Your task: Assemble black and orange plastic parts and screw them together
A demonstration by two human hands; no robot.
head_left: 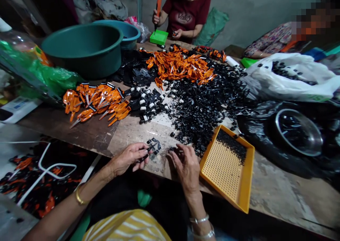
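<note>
Near the table's front edge, my left hand (132,155) pinches a small black plastic frame-like part (154,146) with stubby ends. My right hand (186,160) is a short way to its right, fingers curled down and together over small dark bits on the table; what is between them is too hidden to name. Just beyond it spreads a large heap of small black plastic parts (202,110). Black parts with white rollers (148,101) lie ahead of my left hand. To the right of my right hand, a yellow perforated tray (225,163) holds tiny black pieces along its far end.
Orange toy-like pieces lie in a left pile (99,101) and a far pile (183,65). A green basin (82,49) stands at left. On the right are a white bag (294,74) and a metal bowl (317,138). Opposite, a person holds an orange power screwdriver (158,5) over a green tray (158,37).
</note>
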